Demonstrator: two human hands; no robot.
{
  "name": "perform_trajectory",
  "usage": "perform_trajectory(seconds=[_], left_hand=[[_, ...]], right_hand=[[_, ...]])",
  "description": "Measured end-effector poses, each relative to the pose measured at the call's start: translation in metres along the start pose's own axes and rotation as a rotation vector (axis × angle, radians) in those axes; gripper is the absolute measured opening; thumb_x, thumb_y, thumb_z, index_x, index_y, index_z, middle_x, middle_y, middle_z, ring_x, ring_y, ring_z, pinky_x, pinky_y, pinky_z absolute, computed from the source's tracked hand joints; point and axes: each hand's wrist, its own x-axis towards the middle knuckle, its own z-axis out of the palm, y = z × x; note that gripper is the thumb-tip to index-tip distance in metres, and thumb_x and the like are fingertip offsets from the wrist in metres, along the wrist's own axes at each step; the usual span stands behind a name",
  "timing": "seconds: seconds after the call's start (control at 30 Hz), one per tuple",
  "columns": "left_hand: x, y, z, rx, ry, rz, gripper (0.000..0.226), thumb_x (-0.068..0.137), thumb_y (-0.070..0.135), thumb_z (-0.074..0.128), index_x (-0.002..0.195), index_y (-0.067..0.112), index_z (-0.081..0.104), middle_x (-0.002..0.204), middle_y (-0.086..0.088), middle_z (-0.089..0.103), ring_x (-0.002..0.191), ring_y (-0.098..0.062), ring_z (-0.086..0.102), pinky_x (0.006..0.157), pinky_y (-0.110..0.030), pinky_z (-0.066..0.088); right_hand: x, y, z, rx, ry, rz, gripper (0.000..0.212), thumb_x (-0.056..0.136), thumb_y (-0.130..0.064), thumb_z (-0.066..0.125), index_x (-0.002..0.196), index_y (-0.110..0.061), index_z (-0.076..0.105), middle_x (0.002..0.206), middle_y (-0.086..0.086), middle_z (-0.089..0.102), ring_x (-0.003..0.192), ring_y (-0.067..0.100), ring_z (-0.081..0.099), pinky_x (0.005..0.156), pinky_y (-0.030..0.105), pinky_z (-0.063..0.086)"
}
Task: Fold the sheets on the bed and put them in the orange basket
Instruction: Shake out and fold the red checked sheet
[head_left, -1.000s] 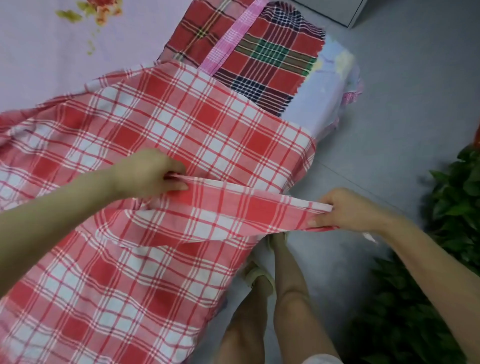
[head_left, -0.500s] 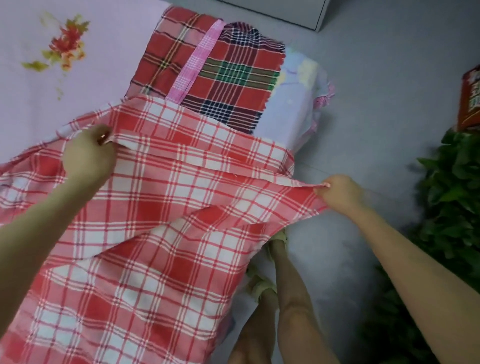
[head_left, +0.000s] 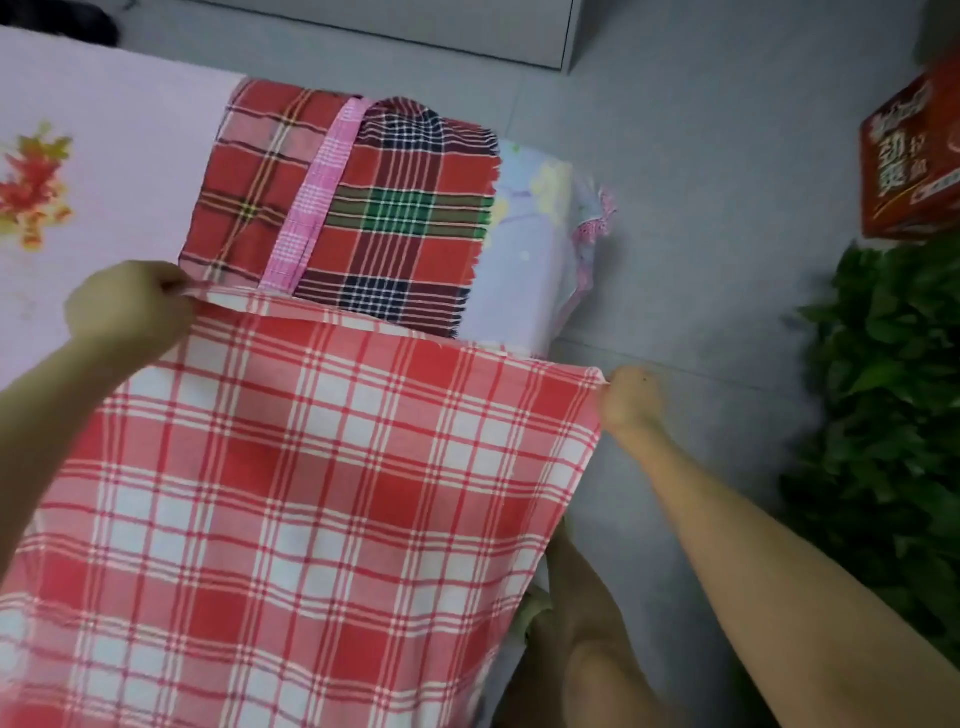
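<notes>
While the red-and-white checked sheet (head_left: 322, 493) lies spread over the near part of the bed (head_left: 119, 171), we pinch its far edge: left hand (head_left: 124, 312) curled on the left corner, right hand (head_left: 631, 397) on the right corner, past the bed's right side. Edge taut between them. Dark plaid sheet (head_left: 405, 223) lies just beyond it.

Red-white checked sheet (head_left: 311, 493); darker red-green plaid sheet (head_left: 395, 218).
</notes>
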Motion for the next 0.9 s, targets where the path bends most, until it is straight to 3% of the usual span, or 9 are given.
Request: perform_trajectory(seconds=[0.13,0.3,0.4,0.5,0.57,0.63,0.73,0.83,0.9], left_hand=[[0.015,0.008,0.027,0.031,-0.030,0.032,0.021,0.086,0.018,0.062,0.105,0.011,0.069,0.094,-0.023,0.067,0.091,-0.044,0.060,0.081,-0.044,0.050],[0.025,0.010,0.045,0.022,-0.110,0.042,0.023,0.085,0.011,0.062,0.107,0.008,0.067,0.104,-0.024,0.065,0.095,-0.044,0.058,0.077,-0.041,0.045],[0.024,0.009,0.046,-0.091,-0.150,0.017,0.024,0.081,0.013,0.070,0.103,0.004,0.068,0.103,-0.022,0.065,0.096,-0.041,0.058,0.076,-0.039,0.043],[0.014,0.013,0.049,-0.240,-0.123,0.041,0.015,0.079,0.015,0.070,0.087,0.002,0.067,0.078,-0.014,0.061,0.079,-0.033,0.059,0.061,-0.031,0.035],[0.008,0.009,0.044,-0.347,-0.114,0.065,0.017,0.077,0.025,0.060,0.077,0.009,0.065,0.065,-0.007,0.058,0.068,-0.028,0.057,0.056,-0.030,0.035],[0.003,0.005,0.043,-0.398,-0.138,0.096,0.025,0.073,0.029,0.051,0.077,0.010,0.066,0.065,-0.008,0.062,0.066,-0.029,0.059,0.057,-0.033,0.039],[-0.001,0.002,0.040,-0.428,-0.179,0.144,0.027,0.070,0.032,0.056,0.082,0.013,0.071,0.075,-0.007,0.070,0.071,-0.024,0.062,0.060,-0.032,0.042],[0.002,-0.026,0.036,-0.400,-0.248,0.113,0.019,0.083,0.033,0.064,0.075,0.016,0.064,0.059,0.003,0.055,0.064,-0.017,0.050,0.050,-0.022,0.027],[0.004,-0.061,0.033,-0.363,-0.326,0.100,0.019,0.088,0.033,0.063,0.076,0.019,0.060,0.056,0.009,0.046,0.067,-0.019,0.052,0.053,-0.024,0.027]], right_hand=[[0.024,-0.005,0.000,-0.094,-0.058,0.013,0.028,0.089,0.005,0.043,0.105,0.004,0.066,0.111,0.023,0.064,0.106,0.035,0.061,0.084,0.037,0.048],[0.037,-0.027,-0.007,-0.443,-0.231,-0.151,0.031,0.088,-0.011,0.054,0.119,-0.011,0.058,0.120,0.013,0.061,0.113,0.030,0.057,0.091,0.035,0.044],[0.021,-0.065,-0.017,-0.490,0.142,-0.432,0.032,0.066,0.002,0.069,0.097,-0.005,0.063,0.089,0.015,0.065,0.084,0.033,0.063,0.073,0.035,0.047],[-0.012,-0.121,-0.020,-0.266,0.387,-0.808,0.035,0.047,0.001,0.083,0.078,-0.005,0.067,0.068,0.011,0.063,0.061,0.030,0.059,0.058,0.032,0.048],[-0.036,-0.178,-0.015,-0.202,0.243,-0.987,0.044,0.062,-0.017,0.083,0.101,-0.007,0.067,0.089,0.010,0.067,0.079,0.032,0.062,0.072,0.037,0.049],[-0.057,-0.238,-0.007,-0.181,-0.111,-1.046,0.064,0.079,-0.033,0.072,0.134,-0.010,0.048,0.118,0.009,0.062,0.107,0.032,0.057,0.090,0.040,0.043],[-0.071,-0.301,0.015,-0.225,-0.492,-1.070,0.064,0.086,-0.036,0.064,0.141,-0.017,0.037,0.125,0.008,0.060,0.112,0.031,0.056,0.090,0.040,0.046],[-0.072,-0.333,0.017,-0.367,-0.353,-1.114,0.025,0.092,-0.025,0.056,0.116,-0.019,0.062,0.108,0.006,0.067,0.103,0.028,0.060,0.080,0.034,0.046],[-0.064,-0.347,0.019,-0.485,-0.258,-1.159,0.020,0.091,-0.020,0.056,0.107,-0.018,0.067,0.100,0.006,0.068,0.099,0.028,0.061,0.078,0.031,0.045]])
